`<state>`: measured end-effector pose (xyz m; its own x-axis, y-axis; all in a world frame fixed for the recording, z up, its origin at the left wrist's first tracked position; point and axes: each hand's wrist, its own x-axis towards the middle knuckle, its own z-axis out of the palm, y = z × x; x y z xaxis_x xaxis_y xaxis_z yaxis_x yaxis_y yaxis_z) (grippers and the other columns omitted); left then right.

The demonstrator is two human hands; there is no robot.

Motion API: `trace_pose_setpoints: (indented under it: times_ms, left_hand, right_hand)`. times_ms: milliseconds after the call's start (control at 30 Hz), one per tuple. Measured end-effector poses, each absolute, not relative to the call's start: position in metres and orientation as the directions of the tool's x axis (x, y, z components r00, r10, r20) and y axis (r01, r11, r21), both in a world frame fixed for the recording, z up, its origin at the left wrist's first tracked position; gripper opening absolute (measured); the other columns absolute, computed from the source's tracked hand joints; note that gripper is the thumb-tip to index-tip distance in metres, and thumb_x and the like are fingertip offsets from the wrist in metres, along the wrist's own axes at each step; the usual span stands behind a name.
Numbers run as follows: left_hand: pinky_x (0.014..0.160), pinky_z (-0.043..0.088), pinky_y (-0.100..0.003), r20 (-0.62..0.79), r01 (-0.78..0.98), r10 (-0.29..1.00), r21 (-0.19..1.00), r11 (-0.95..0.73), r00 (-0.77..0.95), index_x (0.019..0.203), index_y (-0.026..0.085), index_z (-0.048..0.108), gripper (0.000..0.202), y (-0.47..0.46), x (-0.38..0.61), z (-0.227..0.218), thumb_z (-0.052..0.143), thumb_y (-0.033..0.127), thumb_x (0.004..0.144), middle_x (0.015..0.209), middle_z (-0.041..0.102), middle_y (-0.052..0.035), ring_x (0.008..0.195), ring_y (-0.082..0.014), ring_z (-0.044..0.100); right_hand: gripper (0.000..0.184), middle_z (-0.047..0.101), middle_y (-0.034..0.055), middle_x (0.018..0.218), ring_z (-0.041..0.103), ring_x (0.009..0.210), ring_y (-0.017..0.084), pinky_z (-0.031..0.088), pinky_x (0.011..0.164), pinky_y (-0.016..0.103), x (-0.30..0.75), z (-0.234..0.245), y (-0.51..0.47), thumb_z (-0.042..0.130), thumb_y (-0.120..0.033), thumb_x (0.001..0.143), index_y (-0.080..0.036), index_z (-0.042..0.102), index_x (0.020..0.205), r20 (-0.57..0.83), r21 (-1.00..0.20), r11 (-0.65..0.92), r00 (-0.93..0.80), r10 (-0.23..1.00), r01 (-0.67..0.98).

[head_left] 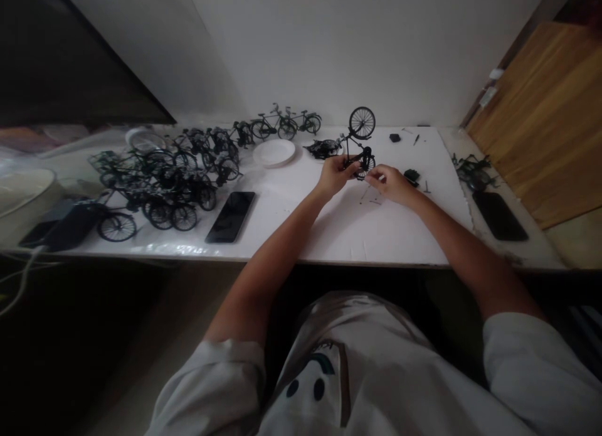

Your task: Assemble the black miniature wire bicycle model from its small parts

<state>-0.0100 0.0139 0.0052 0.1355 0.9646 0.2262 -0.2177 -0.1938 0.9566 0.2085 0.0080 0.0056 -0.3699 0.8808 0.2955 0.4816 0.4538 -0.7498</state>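
A dark miniature bicycle (362, 123) is held up over the white board, one wheel raised at the top and the other low by my hands. My left hand (336, 174) grips its frame from the left, fingers closed. At the lower wheel, my right hand (386, 182) has its thumb and fingers pinched together; whatever is between them is too small to make out. Below the hands lie some thin small parts (374, 201). Just behind my right hand sits a dark clump of small parts (412, 177).
Many model bicycles (179, 172) crowd the left side. A white plate (274, 153), dark parts (324, 148) and a phone (231, 217) lie on the white board (376, 241). At right are another phone (500, 216), dark bicycle parts (475, 170) and a wooden panel (555, 122).
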Motion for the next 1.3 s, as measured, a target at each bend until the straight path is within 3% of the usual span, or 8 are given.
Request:
trace_pose_setpoints:
  times_ms: [167,267,533,967,1200,1300]
  left_hand:
    - [0.076,0.065,-0.026,0.289,-0.188,0.946,0.947,-0.261,0.147,0.107,0.012,0.081,0.036,0.016,-0.011,0.001,0.096,0.037,0.085,0.085,0.079,-0.0047,0.077,-0.0135,0.075]
    - [0.074,0.065,-0.026,0.312,-0.166,0.938,0.944,-0.287,0.152,0.105,0.013,0.082,0.036,0.018,-0.012,-0.001,0.095,0.041,0.085,0.083,0.079,-0.0044,0.074,-0.0126,0.073]
    - [0.077,0.065,-0.026,0.295,-0.196,0.940,0.945,-0.261,0.172,0.104,0.013,0.081,0.034,0.017,-0.010,-0.001,0.095,0.038,0.085,0.085,0.078,-0.0037,0.073,-0.0115,0.073]
    - [0.079,0.067,-0.028,0.271,-0.221,0.945,0.948,-0.229,0.183,0.106,0.012,0.080,0.037,0.013,-0.010,0.004,0.096,0.037,0.084,0.090,0.080,-0.0061,0.078,-0.0133,0.075]
    - [0.094,0.068,-0.037,0.279,-0.212,0.937,0.949,-0.235,0.208,0.114,0.011,0.080,0.061,0.006,-0.012,0.010,0.107,0.033,0.064,0.104,0.084,-0.0100,0.093,-0.0192,0.079]
    - [0.100,0.067,-0.040,0.274,-0.215,0.938,0.949,-0.229,0.211,0.115,0.011,0.080,0.062,0.005,-0.011,0.010,0.108,0.028,0.062,0.108,0.084,-0.0116,0.098,-0.0210,0.080]
  right_hand:
    - [0.039,0.076,0.0100,0.101,0.066,0.085,0.024,0.060,0.082,0.043,0.208,0.008,0.005,0.074,-0.062,0.094,-0.023,0.071,0.098,0.278,-0.767,0.417,-0.334,0.901,0.487]
    - [0.033,0.076,0.0099,0.101,0.068,0.089,0.025,0.060,0.086,0.044,0.208,0.008,0.006,0.073,-0.056,0.096,-0.023,0.071,0.097,0.297,-0.751,0.420,-0.308,0.904,0.510]
    - [0.033,0.076,0.0115,0.101,0.070,0.092,0.029,0.059,0.088,0.049,0.206,0.003,0.010,0.070,-0.058,0.098,-0.025,0.067,0.095,0.397,-0.693,0.482,-0.275,0.876,0.536]
    - [0.038,0.073,0.0099,0.097,0.066,0.089,0.026,0.057,0.084,0.045,0.204,0.008,0.008,0.066,-0.064,0.098,-0.026,0.063,0.096,0.477,-0.661,0.523,-0.237,0.846,0.538]
    - [0.029,0.070,0.0091,0.099,0.067,0.090,0.026,0.057,0.087,0.046,0.204,0.005,0.010,0.065,-0.054,0.101,-0.026,0.061,0.099,0.511,-0.649,0.546,-0.229,0.829,0.529]
    - [0.022,0.070,0.0092,0.099,0.066,0.090,0.026,0.058,0.085,0.045,0.204,0.007,0.008,0.065,-0.048,0.101,-0.026,0.062,0.100,0.503,-0.653,0.535,-0.221,0.836,0.537]
